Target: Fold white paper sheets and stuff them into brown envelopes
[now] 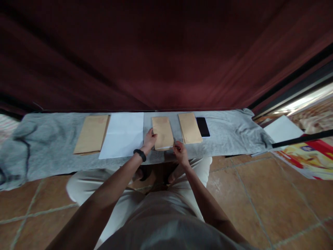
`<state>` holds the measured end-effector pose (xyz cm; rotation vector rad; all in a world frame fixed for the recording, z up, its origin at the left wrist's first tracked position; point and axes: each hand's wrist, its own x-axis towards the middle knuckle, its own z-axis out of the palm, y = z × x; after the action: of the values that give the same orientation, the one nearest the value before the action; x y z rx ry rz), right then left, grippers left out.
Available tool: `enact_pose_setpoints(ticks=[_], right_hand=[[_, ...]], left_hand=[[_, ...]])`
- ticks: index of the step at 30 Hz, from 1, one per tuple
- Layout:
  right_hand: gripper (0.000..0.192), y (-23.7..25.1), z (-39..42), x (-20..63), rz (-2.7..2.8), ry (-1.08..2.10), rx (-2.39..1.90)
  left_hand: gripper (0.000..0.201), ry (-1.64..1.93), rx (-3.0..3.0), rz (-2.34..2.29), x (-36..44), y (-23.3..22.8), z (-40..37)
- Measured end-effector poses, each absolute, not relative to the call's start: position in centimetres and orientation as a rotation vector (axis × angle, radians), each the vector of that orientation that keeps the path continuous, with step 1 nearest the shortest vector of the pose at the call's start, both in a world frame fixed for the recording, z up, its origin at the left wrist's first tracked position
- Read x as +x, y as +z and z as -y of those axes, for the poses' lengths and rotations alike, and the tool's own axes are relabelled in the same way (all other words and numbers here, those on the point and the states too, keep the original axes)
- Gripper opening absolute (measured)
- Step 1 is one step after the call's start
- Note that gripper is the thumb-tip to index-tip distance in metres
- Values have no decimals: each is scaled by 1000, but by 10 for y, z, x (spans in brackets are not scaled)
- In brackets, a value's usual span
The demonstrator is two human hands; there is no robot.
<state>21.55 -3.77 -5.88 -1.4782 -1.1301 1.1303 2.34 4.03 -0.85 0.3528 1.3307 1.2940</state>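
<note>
Both hands' fingers (153, 136) pinch the middle envelope (162, 132), hiding its near corners.

dark red curtain (166, 52) behind, terracotta tiled floor (260, 201), daylight at the right.

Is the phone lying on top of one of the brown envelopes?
No: the phone lies flat on the grey cloth, just right of the rightmost brown envelope, not on it.

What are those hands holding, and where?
A brown envelope: left hand on its left edge, right hand at its near right corner.
</note>
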Motion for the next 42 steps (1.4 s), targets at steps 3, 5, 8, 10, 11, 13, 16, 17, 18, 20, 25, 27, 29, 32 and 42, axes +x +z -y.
enact_pose_setpoints(ticks=[3, 5, 8, 10, 11, 13, 16, 17, 18, 20, 25, 27, 29, 32, 42], right_hand=[[42, -55, 38, 213, 1285, 1011, -1532], [38, -51, 38, 212, 1384, 925, -1556], [36, -45, 39, 209, 1524, 822, -1610], [37, -42, 41, 207, 1630, 754, -1677], [37, -40, 42, 206, 1694, 715, -1718], [39, -37, 43, 206, 1834, 631, -1799], [41, -32, 42, 209, 2037, 507, -1854], [42, -31, 41, 211, 2097, 474, -1843], [42, -29, 40, 213, 2150, 448, -1824], [43, -27, 37, 217, 2239, 424, -1783], [43, -20, 28, 223, 2403, 427, -1699], [41, -18, 24, 223, 2455, 424, -1658], [39, -16, 22, 223, 2494, 412, -1632], [35, -16, 20, 224, 2537, 393, -1603], [32, -14, 14, 229, 2642, 393, -1560]], left_hand=[[48, 1310, 480, -1406, 20, -7, -38], [55, 1332, 695, -1460, 18, -7, -28], [63, 1313, 1119, -1466, 15, -10, -3], [65, 1256, 1295, -1419, 13, -13, 14], [65, 1218, 1370, -1407, 12, -15, 22], [63, 1100, 1561, -1437, 11, -21, 32], [57, 834, 1922, -1556, 7, -30, 36], [55, 750, 2025, -1594, 6, -33, 36], [53, 683, 2104, -1625, 6, -35, 35], [51, 586, 2207, -1662, 5, -38, 34], [47, 433, 2321, -1675, 5, -33, 34], [46, 368, 2348, -1685, 5, -29, 33], [45, 307, 2372, -1693, 5, -26, 32], [43, 231, 2421, -1685, 4, -25, 30], [44, -5, 2557, -1666, 6, -25, 32]])
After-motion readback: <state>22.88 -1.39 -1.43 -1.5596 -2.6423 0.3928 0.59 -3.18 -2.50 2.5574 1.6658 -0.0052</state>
